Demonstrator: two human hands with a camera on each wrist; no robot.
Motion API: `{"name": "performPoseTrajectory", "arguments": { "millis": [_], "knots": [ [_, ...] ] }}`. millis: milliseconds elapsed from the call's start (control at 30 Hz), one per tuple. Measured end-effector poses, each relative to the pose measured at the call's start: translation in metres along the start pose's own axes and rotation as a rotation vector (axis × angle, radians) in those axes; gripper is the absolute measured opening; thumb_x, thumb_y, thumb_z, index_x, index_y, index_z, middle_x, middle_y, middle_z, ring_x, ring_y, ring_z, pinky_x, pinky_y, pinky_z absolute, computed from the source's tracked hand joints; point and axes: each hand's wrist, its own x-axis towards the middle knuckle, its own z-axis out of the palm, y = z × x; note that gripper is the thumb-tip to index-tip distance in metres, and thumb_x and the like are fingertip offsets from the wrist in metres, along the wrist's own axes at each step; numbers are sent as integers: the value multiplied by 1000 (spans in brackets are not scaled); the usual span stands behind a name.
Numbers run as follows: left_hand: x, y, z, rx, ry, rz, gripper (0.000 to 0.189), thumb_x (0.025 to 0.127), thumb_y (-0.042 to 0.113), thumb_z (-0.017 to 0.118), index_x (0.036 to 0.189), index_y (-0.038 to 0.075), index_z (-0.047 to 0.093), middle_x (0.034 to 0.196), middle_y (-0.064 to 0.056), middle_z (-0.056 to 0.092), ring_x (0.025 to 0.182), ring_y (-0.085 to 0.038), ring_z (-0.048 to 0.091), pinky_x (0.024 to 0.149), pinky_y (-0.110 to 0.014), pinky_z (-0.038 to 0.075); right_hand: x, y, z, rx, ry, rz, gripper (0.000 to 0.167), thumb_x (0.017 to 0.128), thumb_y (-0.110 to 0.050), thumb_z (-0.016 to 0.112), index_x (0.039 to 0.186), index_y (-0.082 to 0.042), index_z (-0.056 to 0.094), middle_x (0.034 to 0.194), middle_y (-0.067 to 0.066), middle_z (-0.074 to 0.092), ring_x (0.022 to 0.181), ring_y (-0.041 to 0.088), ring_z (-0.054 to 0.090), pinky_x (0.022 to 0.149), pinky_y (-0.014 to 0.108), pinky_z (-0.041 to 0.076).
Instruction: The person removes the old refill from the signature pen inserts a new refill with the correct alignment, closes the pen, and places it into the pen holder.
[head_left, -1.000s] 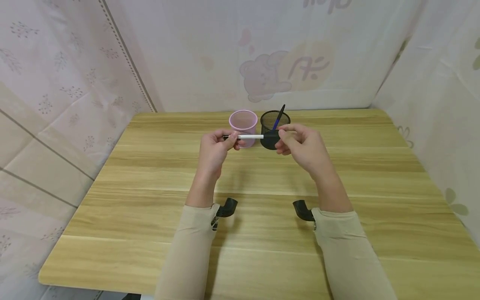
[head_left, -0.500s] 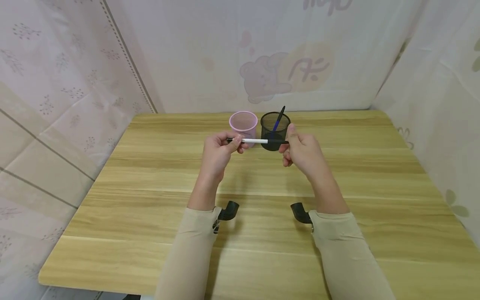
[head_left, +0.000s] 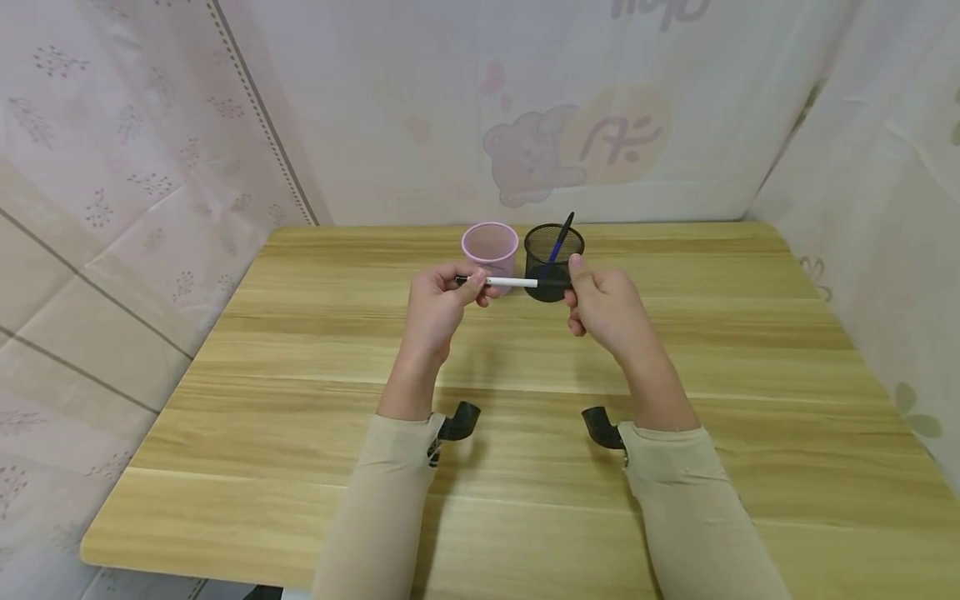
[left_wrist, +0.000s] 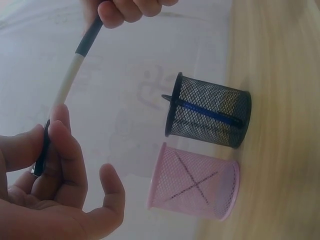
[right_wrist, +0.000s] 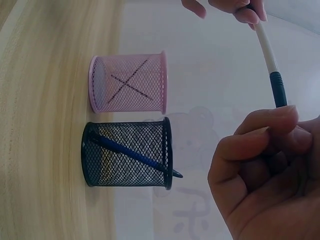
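Note:
A white-barrelled pen (head_left: 513, 282) with black ends is held level between both hands, up off the table. My left hand (head_left: 437, 307) pinches its left black end between thumb and fingers; the silver-tipped end shows in the left wrist view. At the other end, my right hand (head_left: 609, 310) grips the black section, its thumb pointing up, and the very tip is hidden in the fingers. Behind the pen stand two mesh pen holders: a pink one (left_wrist: 195, 182) with a dark X on its side, and a black one (right_wrist: 127, 172) with a blue-and-black pen (head_left: 567, 225) leaning in it.
The wood-grain table (head_left: 300, 400) reaches back to a pale printed cloth (head_left: 390, 125). More printed cloth hangs on the left and right. Black curved camera mounts (head_left: 462, 421) stick out inward from both sleeves.
The right hand has turned and shifted its hold on the pen's black end, its thumb now pointing up. Both hands have come slightly lower and right with the pen.

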Motion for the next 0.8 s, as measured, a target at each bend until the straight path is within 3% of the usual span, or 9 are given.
{"name": "performPoseTrajectory", "arguments": {
  "millis": [267,500,800],
  "knots": [
    [-2,-1,0,6,11,4,13,102,1,68,100,-11,73,71,3,74,65,-11,67,71,-25,58,-1,1,-1,-29,18,-25,69,111,-62,35,92,-2,63,64,-4,58,63,16,64,78,30,53],
    [-2,-2,1,-4,15,-6,14,102,3,68,102,-10,73,71,4,75,64,-10,66,70,-23,58,-3,4,-1,19,69,-100,58,111,-52,48,95,-1,67,67,-5,62,64,10,64,69,23,58],
    [-2,-2,2,3,28,-7,17,103,5,68,107,-11,73,72,3,75,65,-9,66,76,-27,59,-7,4,-3,62,100,-157,42,110,-39,58,114,1,72,80,-5,69,72,6,69,74,22,62]
  ]
}}
